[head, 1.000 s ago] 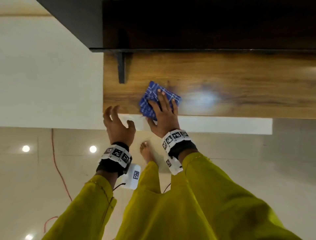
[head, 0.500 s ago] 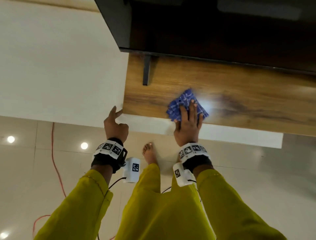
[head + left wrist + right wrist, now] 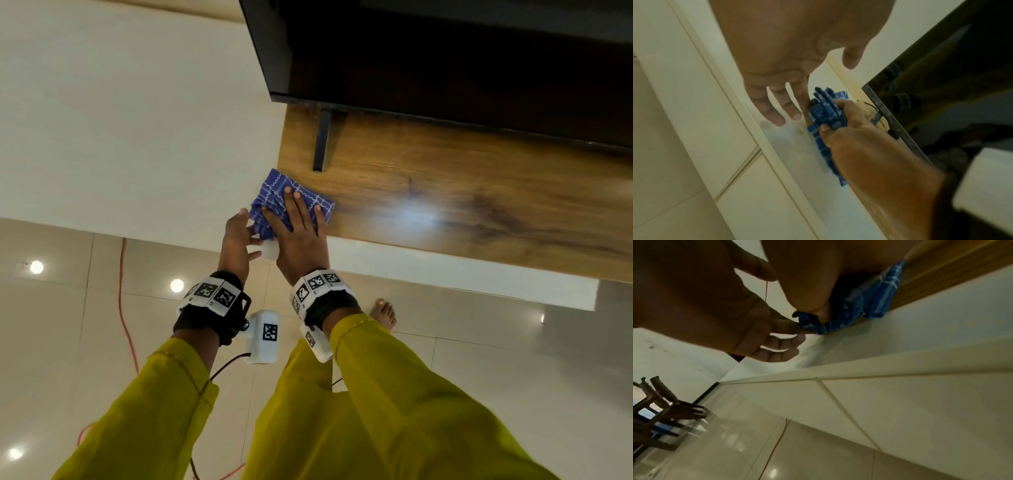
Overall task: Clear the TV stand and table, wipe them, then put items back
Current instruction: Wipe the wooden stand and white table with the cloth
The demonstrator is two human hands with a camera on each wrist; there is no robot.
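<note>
A blue checked cloth (image 3: 291,192) lies bunched at the left front corner of the wooden TV stand top (image 3: 445,192), partly past the edge. My right hand (image 3: 294,219) lies over it, fingers stretched across the top. In the left wrist view the thumb closes on the gathered cloth (image 3: 824,112) from the side. My left hand (image 3: 245,233) is beside the corner with spread, straight fingers (image 3: 777,112), its fingertips touching the cloth's hanging edge (image 3: 812,326). It holds nothing.
The black TV (image 3: 445,51) overhangs the back of the stand, with its thin foot (image 3: 322,140) just beyond the cloth. The stand's white front (image 3: 900,345) drops to a glossy tiled floor with an orange cable (image 3: 123,308). My bare foot (image 3: 385,313) stands near it. Stacked stools (image 3: 659,410) stand off to the side.
My right hand has slid the cloth left to the stand's left end, where it now bunches over the edge. My left hand has moved from the front edge to the cloth.
</note>
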